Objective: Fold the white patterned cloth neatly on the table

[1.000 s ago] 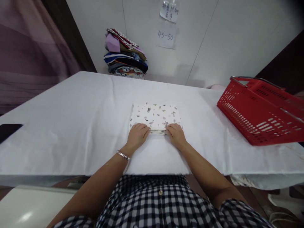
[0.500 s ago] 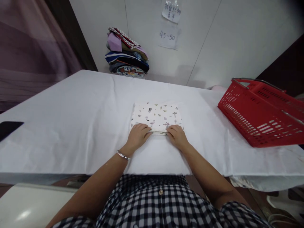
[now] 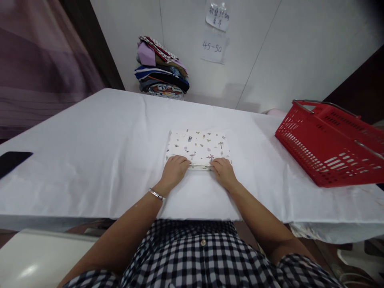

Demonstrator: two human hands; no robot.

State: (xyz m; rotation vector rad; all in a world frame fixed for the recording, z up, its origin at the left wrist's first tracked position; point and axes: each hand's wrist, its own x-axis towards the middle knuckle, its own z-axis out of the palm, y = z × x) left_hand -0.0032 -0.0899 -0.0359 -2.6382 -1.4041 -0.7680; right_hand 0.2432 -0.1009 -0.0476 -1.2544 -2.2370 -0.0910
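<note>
A folded white cloth (image 3: 198,145), printed with small plants, palms and a flamingo, lies flat on the table in front of me. My left hand (image 3: 176,170) closes on its near left corner, fingers on top and thumb at the front edge. At the near right corner my right hand (image 3: 223,170) grips the same edge in a like manner. Between the two hands the folded layers show along the front. A silver bracelet (image 3: 156,195) is round my left wrist.
A white sheet covers the table (image 3: 120,160). On the right stands a red plastic basket (image 3: 333,148) with metal handles. A stack of folded fabrics (image 3: 162,70) is by the wall. A black flat object (image 3: 13,162) lies at the left edge.
Hardly anything differs. Both hands stay at the cloth's near edge, with the left thumb drawn in slightly; the whole view has shifted a little.
</note>
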